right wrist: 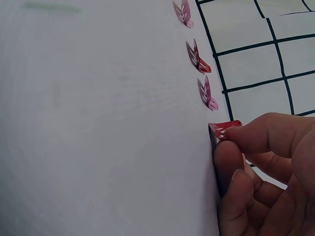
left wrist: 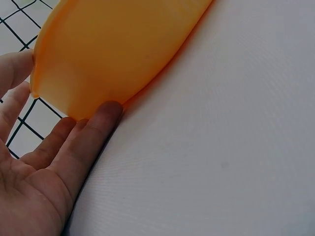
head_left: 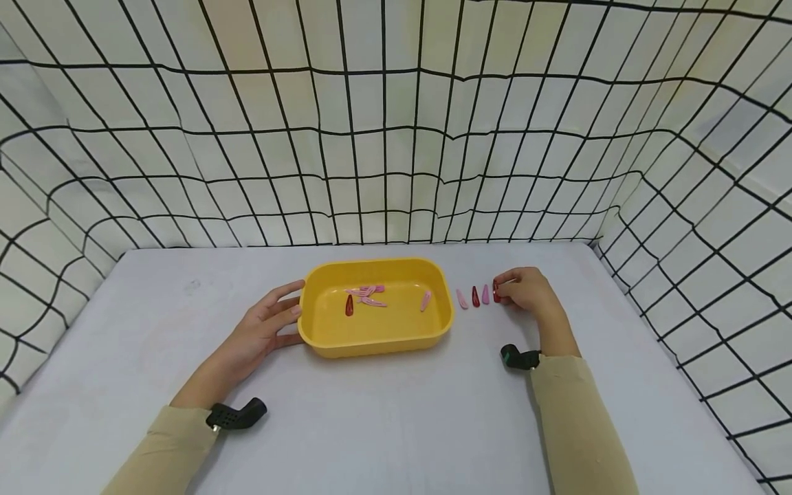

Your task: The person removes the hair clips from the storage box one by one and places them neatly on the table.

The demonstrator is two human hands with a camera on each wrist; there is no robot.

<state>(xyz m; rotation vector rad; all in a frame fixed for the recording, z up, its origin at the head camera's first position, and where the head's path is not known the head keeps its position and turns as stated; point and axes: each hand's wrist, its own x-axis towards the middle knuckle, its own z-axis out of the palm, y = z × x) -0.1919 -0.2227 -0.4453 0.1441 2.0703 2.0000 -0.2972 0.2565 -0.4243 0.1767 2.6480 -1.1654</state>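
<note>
Much white tabletop (head_left: 396, 419) on the near side, black grid (head_left: 384, 113) at the far edge. To the left, spread fingers of the left hand (head_left: 267, 322) against the smooth, round-cornered yellow tray (head_left: 383, 346); to the right, glossy tapered red clip (right wrist: 228, 126) pinched in fingertips of the right hand (head_left: 527, 287), just right of three clips (head_left: 476, 297).

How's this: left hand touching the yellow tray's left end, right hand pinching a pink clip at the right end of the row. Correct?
Not quite: the clip is red, not pink, as the right wrist view shows. The rest stands: left hand touching the yellow tray's left end, right hand pinching a clip at the row's right end.
</note>
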